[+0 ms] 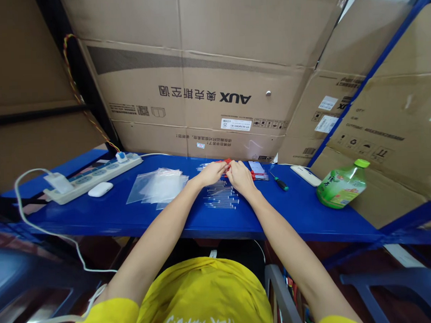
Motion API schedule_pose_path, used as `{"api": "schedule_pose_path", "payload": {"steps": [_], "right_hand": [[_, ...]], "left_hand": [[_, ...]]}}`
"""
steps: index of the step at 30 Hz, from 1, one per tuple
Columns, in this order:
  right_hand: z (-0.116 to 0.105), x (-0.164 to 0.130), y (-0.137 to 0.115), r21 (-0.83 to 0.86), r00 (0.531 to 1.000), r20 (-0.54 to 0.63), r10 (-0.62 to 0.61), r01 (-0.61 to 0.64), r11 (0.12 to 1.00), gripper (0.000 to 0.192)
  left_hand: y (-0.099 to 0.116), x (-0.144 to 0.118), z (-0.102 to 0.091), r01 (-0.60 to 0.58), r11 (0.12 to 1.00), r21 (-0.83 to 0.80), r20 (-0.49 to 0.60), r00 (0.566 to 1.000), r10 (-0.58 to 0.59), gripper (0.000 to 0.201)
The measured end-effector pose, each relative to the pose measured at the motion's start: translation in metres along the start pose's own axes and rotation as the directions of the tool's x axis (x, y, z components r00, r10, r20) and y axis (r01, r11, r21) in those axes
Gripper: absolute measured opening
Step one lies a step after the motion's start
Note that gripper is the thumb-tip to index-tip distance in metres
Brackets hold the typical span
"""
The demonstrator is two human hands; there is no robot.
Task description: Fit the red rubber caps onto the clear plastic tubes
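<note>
Red-tipped small part (227, 164), pinched between our two hands at the centre of the frame, just above the blue shelf (302, 215): our left hand (212, 172) and right hand (240, 176) meet fingertip to fingertip, each set of fingers pressed together on the piece, which is too small for us to identify further. We judge that both hands close on it because so slight an item needs support from either side. Directly below the hands lies a row of clear tubes (222, 198), laid parallel and close to the body, presumably so that each can be picked up without reaching. To the left of these sits a loose stack of clear plastic bags (156, 186), flat and within the left arm's range. Right of the hands we see small red-and-white packets (257, 170) and a green-handled screwdriver (280, 182), then a white remote-like bar (307, 175) and a green bottle (341, 186) lying on its side at centre right. At the left of the frame a power strip (96, 176) with a white charger (58, 181) plugged in, and a white earbud case (100, 189), are kept well apart from the work. Cardboard boxes (206, 86) fill the upper frame, walling the back of the shelf.
</note>
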State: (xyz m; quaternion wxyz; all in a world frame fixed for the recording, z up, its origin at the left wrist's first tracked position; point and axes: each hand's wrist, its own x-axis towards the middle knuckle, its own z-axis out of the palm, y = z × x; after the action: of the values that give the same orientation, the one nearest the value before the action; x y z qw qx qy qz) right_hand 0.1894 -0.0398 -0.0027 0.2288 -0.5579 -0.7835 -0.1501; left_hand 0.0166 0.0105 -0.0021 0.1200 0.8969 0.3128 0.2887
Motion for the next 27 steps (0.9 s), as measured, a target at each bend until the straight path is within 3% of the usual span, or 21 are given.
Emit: {"api": "schedule_pose_path", "payload": {"steps": [7, 12, 21, 27], "right_hand": [[-0.001, -0.002, 0.004, 0.139, 0.996, -0.093, -0.004, 0.017, 0.990, 0.020], [0.004, -0.001, 0.017, 0.242, 0.988, -0.134, 0.074, -0.040, 0.969, 0.033], [0.007, 0.001, 0.022, 0.264, 0.997, -0.042, 0.072, -0.058, 0.963, 0.020], [0.007, 0.001, 0.013, 0.180, 0.996, -0.068, 0.050, -0.037, 0.983, 0.015]], "left_hand": [[0.004, -0.001, -0.007, 0.094, 0.994, -0.051, -0.003, 0.996, -0.095, 0.039], [0.011, -0.006, -0.013, 0.158, 0.986, 0.060, -0.014, 0.987, -0.158, 0.026], [0.012, -0.005, -0.006, 0.068, 0.998, 0.016, -0.010, 0.998, -0.068, 0.020], [0.007, -0.003, -0.004, 0.036, 0.989, 0.141, 0.036, 0.998, -0.042, 0.029]]}}
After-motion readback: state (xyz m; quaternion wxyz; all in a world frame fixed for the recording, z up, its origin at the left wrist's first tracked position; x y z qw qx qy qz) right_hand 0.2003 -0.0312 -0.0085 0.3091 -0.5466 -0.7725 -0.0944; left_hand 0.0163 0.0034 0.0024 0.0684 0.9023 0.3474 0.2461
